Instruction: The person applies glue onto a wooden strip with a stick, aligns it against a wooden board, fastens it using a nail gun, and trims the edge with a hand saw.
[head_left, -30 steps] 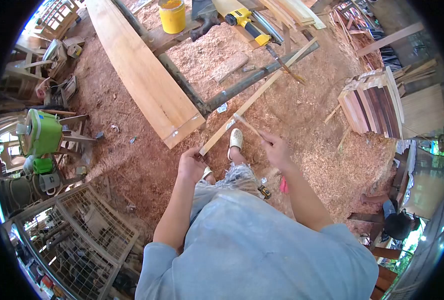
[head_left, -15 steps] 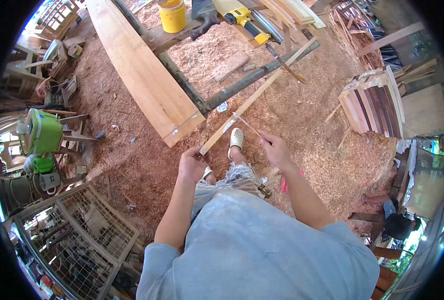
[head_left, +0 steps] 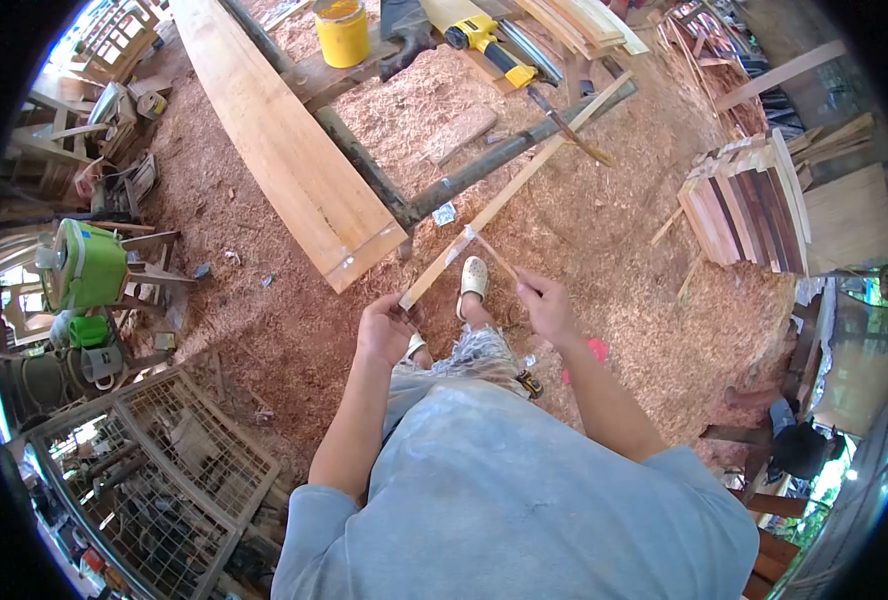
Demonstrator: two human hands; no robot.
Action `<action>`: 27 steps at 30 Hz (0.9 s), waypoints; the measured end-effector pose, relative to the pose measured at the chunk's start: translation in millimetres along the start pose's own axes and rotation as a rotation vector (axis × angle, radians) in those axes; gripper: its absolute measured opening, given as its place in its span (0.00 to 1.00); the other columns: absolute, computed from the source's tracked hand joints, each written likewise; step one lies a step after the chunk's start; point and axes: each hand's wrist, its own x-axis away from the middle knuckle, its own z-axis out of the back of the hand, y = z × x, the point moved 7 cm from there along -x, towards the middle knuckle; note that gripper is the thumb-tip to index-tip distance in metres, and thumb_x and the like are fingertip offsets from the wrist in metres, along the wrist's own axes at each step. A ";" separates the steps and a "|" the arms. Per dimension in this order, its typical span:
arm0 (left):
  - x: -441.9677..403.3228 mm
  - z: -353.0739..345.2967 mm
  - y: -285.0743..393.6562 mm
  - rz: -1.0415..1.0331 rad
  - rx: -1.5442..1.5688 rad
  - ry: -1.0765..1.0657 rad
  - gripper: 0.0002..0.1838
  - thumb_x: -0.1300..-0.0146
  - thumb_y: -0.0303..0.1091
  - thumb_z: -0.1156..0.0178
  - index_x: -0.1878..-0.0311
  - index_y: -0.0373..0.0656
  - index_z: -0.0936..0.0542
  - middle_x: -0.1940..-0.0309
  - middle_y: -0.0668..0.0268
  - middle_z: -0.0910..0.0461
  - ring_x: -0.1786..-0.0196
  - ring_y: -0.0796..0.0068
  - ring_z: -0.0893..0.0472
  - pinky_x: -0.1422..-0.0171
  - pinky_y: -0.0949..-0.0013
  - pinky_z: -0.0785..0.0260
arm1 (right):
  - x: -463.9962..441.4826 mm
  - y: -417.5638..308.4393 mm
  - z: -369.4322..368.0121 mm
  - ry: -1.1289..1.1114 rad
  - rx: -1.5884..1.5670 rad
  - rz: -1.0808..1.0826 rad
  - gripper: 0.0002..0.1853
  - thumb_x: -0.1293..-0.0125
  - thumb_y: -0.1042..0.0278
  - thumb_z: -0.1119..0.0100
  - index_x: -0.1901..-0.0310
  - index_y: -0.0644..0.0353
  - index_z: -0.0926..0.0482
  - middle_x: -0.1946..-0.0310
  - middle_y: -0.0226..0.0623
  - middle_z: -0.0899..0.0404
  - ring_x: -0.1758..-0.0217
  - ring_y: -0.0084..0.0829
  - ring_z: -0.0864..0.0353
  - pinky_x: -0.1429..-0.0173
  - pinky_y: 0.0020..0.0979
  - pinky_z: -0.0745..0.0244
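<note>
My left hand [head_left: 386, 328] grips the near end of a long, narrow wood strip [head_left: 516, 192], which slants up to the right across a dark rail [head_left: 524, 145]. My right hand [head_left: 548, 306] pinches a thin stick [head_left: 495, 252]. Its whitish far tip touches the strip, where a white smear [head_left: 453, 254] of paste or glue lies on the wood. Left of the strip is a wide wooden board [head_left: 294, 150], its near end close to the corner of the rails.
A yellow bucket [head_left: 341, 35] and a yellow-black power tool [head_left: 489, 48] rest at the far side. Stacked curved wood pieces [head_left: 749, 215] stand right. A green container [head_left: 89, 262] and a wire-mesh frame [head_left: 174, 450] are left. Another person [head_left: 799, 450] is at lower right. Shavings cover the ground.
My right hand has shifted slightly down and left, turning the stick a little, with its tip still at the white smear. My left hand and the strip stay nearly in place.
</note>
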 end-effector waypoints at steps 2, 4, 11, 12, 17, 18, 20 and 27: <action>-2.2 2.3 0.0 0.006 -0.008 0.008 0.11 0.34 0.32 0.44 0.54 0.35 0.20 0.59 0.57 0.18 0.56 0.58 0.19 0.46 0.55 0.26 | -7.1 3.3 7.7 0.066 -0.012 -0.012 0.18 0.30 0.68 0.42 0.40 0.61 0.20 0.48 0.47 0.15 0.45 0.38 0.16 0.40 0.33 0.25; -2.7 1.3 -0.8 0.007 0.001 0.016 0.11 0.34 0.32 0.44 0.54 0.35 0.20 0.59 0.57 0.18 0.56 0.59 0.19 0.46 0.55 0.26 | -9.2 -1.3 9.4 0.051 0.122 0.023 0.18 0.30 0.68 0.42 0.40 0.59 0.19 0.49 0.47 0.16 0.46 0.39 0.16 0.41 0.34 0.25; -2.5 2.7 0.0 0.015 0.011 -0.020 0.11 0.34 0.31 0.44 0.54 0.34 0.20 0.61 0.58 0.18 0.57 0.60 0.19 0.46 0.56 0.27 | 11.7 -12.5 -10.3 -0.196 0.417 0.168 0.19 0.30 0.71 0.41 0.39 0.59 0.20 0.49 0.42 0.15 0.51 0.28 0.17 0.45 0.30 0.25; -2.6 2.6 0.0 0.014 0.012 -0.020 0.11 0.34 0.31 0.44 0.54 0.34 0.20 0.61 0.58 0.18 0.57 0.60 0.19 0.46 0.56 0.27 | 8.6 -8.7 -6.5 -0.116 0.241 0.122 0.18 0.30 0.69 0.41 0.39 0.58 0.19 0.52 0.44 0.15 0.54 0.31 0.16 0.48 0.32 0.24; -1.8 2.4 0.8 0.007 -0.001 -0.006 0.11 0.34 0.31 0.44 0.55 0.35 0.19 0.63 0.58 0.18 0.58 0.59 0.18 0.49 0.56 0.25 | -2.5 2.7 4.9 -0.012 0.004 -0.095 0.18 0.30 0.68 0.42 0.40 0.57 0.19 0.54 0.47 0.15 0.56 0.34 0.16 0.49 0.34 0.24; -1.5 1.4 0.8 0.007 0.000 -0.007 0.11 0.34 0.31 0.44 0.55 0.35 0.19 0.63 0.58 0.18 0.58 0.59 0.18 0.49 0.56 0.25 | -5.1 -2.7 6.5 0.029 0.067 0.001 0.18 0.30 0.68 0.42 0.40 0.57 0.19 0.55 0.47 0.15 0.56 0.35 0.16 0.49 0.34 0.24; -0.7 1.7 1.0 0.006 -0.002 0.020 0.10 0.34 0.31 0.43 0.55 0.35 0.20 0.62 0.58 0.18 0.57 0.59 0.18 0.49 0.56 0.25 | -5.8 -6.7 8.9 0.071 0.130 0.097 0.18 0.30 0.68 0.42 0.40 0.57 0.19 0.55 0.48 0.15 0.56 0.36 0.16 0.48 0.34 0.24; 0.3 2.7 2.1 -0.001 -0.004 0.038 0.10 0.34 0.31 0.43 0.55 0.36 0.20 0.61 0.58 0.18 0.57 0.58 0.19 0.47 0.56 0.26 | 9.9 -17.1 -4.9 -0.056 0.339 0.161 0.18 0.30 0.69 0.42 0.39 0.56 0.19 0.59 0.43 0.16 0.58 0.33 0.18 0.51 0.32 0.24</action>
